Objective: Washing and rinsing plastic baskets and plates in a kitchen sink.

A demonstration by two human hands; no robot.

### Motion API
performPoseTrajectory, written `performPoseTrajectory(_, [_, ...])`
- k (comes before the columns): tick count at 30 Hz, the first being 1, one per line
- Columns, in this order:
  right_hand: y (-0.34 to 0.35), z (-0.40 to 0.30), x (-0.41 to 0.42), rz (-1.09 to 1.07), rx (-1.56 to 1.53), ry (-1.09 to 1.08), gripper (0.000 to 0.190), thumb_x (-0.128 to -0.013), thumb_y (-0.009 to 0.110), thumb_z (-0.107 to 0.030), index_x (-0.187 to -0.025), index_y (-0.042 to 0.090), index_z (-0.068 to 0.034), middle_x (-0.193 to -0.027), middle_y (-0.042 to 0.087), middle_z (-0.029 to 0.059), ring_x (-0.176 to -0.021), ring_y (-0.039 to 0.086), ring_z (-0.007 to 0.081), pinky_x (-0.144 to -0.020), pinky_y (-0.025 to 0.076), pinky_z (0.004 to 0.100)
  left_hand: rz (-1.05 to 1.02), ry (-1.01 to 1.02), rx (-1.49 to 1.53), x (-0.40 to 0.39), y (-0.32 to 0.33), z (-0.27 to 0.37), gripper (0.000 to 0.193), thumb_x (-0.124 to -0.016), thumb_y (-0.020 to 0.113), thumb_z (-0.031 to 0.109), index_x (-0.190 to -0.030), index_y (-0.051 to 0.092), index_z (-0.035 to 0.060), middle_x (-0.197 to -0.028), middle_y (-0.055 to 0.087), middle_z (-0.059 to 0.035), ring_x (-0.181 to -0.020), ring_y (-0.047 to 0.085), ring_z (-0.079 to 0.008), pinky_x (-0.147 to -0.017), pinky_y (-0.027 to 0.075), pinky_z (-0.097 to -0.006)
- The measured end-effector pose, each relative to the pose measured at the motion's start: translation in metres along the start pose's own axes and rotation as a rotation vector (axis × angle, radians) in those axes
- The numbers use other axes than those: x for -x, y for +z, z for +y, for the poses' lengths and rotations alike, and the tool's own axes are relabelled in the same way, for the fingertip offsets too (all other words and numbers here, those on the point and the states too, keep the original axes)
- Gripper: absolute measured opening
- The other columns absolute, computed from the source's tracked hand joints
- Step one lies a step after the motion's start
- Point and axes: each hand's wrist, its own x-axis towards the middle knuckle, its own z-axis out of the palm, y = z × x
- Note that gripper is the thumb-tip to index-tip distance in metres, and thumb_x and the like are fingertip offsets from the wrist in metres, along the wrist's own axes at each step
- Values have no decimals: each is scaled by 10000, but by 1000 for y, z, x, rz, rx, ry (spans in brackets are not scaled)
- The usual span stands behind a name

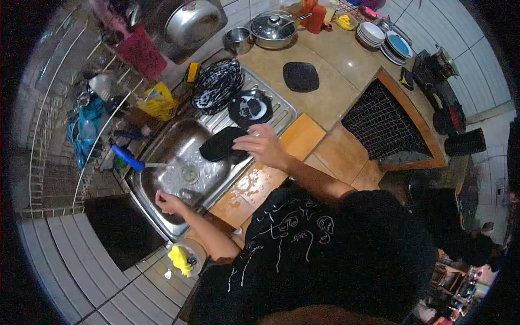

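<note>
My right hand (264, 146) grips the edge of a black square plate (222, 143), tilted over the right side of the stainless steel sink (170, 178). Over the sink's near left part is my left hand (170, 203), its fingers loosely curled with a gap and nothing visible in them. Water runs into the basin from a spout with a blue sleeve (128, 158). Soapy black plates (217, 85) are stacked on the ribbed drainboard (286, 109). Beside them, a black dish (250, 107) carries white foam.
A yellow and green sponge (192, 73) rests behind the plates. Another black plate (300, 76) lies on the counter near a lidded pan (274, 30) and a steel cup (238, 40). A wire rack (81, 183) stands left. Water wets the front tiles (256, 183).
</note>
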Motion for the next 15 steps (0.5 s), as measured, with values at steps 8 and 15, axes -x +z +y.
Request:
performPoseTrajectory(8, [-95,146,73,136,284,333,344,-724,572,-54,-1010,678,-213,-1119,634,-63,-780,537,202,-743,421,325,-11,48,17,61,-11,33,226,-837,589,237,-921,639,34,-927,649,-123,-860,593,-275,-802,443,-375])
performPoseTrajectory(15, [-101,249,96,205,309,486,376,-696,611,-41,-1028,670,-209,-1134,624,-62,-836,539,243,-748,451,343,-14,171,112,94,-28,49,207,-853,579,173,-937,616,-13,-945,635,-130,-864,576,-249,-816,434,-343])
